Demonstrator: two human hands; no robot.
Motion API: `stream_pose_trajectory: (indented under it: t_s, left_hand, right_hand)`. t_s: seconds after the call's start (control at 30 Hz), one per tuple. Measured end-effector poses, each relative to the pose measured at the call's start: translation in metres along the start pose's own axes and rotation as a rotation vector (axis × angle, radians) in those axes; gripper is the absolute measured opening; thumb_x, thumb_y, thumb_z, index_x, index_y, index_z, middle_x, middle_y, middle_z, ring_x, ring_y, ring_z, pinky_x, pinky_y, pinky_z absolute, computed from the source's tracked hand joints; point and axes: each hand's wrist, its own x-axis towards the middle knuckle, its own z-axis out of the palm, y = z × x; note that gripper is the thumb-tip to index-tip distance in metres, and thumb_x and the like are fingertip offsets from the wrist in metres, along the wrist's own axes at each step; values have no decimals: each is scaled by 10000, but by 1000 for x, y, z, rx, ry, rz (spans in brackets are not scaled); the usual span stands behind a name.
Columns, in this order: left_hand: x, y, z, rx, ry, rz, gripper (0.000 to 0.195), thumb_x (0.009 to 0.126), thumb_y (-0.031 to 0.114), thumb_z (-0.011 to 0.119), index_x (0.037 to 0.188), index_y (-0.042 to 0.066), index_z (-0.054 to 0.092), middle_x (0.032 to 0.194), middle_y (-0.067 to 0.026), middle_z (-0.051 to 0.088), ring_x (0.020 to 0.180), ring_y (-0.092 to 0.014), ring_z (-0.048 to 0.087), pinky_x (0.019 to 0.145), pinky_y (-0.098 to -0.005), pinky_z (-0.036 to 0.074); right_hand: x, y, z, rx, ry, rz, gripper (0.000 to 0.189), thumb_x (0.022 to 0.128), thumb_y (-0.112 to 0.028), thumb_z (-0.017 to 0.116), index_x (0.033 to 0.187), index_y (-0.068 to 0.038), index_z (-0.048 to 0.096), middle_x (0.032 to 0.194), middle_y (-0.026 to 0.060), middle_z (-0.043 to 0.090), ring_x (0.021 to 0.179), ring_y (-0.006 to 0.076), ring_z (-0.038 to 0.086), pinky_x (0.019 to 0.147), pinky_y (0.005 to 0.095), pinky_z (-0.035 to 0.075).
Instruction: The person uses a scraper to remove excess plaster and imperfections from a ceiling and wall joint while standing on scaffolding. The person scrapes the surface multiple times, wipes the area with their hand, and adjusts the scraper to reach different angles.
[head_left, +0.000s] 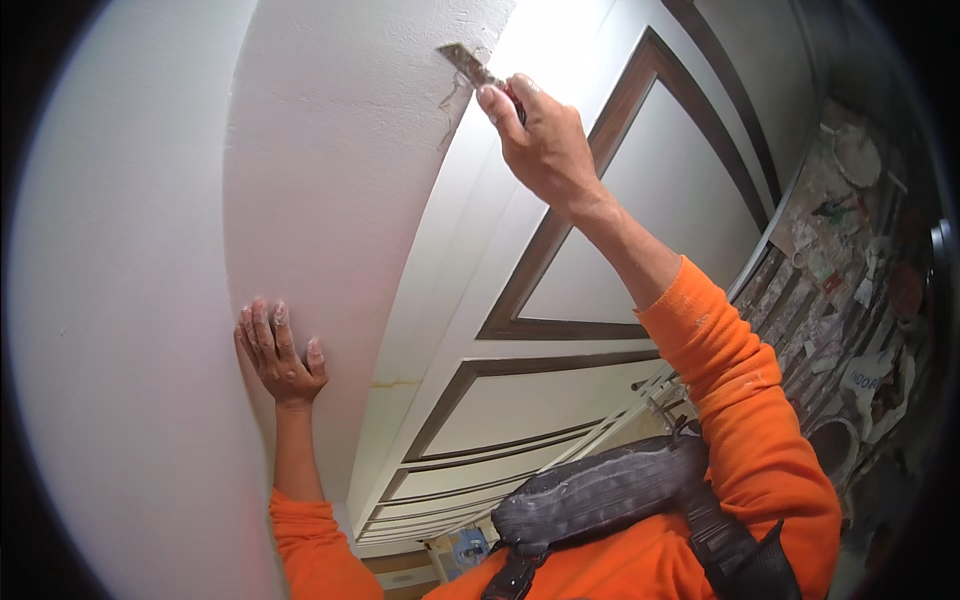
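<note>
My right hand (551, 146) is closed around a putty knife (466, 64), whose dirty metal blade points up and left. The blade is at the wall band (330, 172), beside the edge where it meets white trim (450, 225). Rough, cracked patches of filler show in the wall surface just below the blade. My left hand (283, 356) lies with fingers spread against the lower part of the same wall band, near its left edge, and holds nothing. White residue coats the fingertips of both hands.
White panelling with brown frame moulding (555, 330) runs along the right of the trim. At the far right are slatted boards (780, 292) strewn with debris, scraps and a round bucket (832, 450). A black padded strap bag (600, 487) crosses my chest.
</note>
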Motion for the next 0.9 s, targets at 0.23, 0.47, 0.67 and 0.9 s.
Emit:
stream_pose_trajectory:
  t_s: [0.23, 0.47, 0.67, 0.9]
  left_hand:
    - [8, 5, -12, 23, 6, 14, 600, 1030, 370, 406, 1537, 50, 417, 1589, -209, 396, 1496, -409, 330, 1228, -574, 231]
    - [11, 8, -9, 34, 20, 13, 590, 1034, 365, 396, 1532, 50, 426, 1579, -207, 412, 1486, -409, 346, 1227, -571, 239]
    - [15, 13, -14, 46, 20, 16, 585, 1037, 366, 393, 1523, 43, 435, 1578, -208, 412, 1479, -414, 355, 1222, -573, 246]
    - [15, 13, -13, 45, 16, 21, 582, 1037, 361, 396, 1518, 37, 439, 1577, -212, 412, 1475, -416, 360, 1221, -576, 246]
  right_hand:
    - [8, 10, -13, -41, 145, -27, 463, 1076, -397, 513, 1032, 34, 675, 596, 83, 625, 475, 145, 601, 407, 255, 449]
    - [-23, 7, 0, -12, 39, -90, 458, 1082, -393, 508, 960, 19, 667, 516, 61, 565, 410, 138, 555, 365, 274, 415]
    - [9, 13, -20, 10, 140, -54, 459, 1079, -392, 513, 1005, 32, 673, 543, 61, 587, 425, 122, 567, 369, 239, 417]
    - [-5, 9, -11, 48, 101, -53, 459, 1068, -385, 538, 1006, 46, 682, 552, 75, 603, 435, 147, 586, 394, 276, 445]
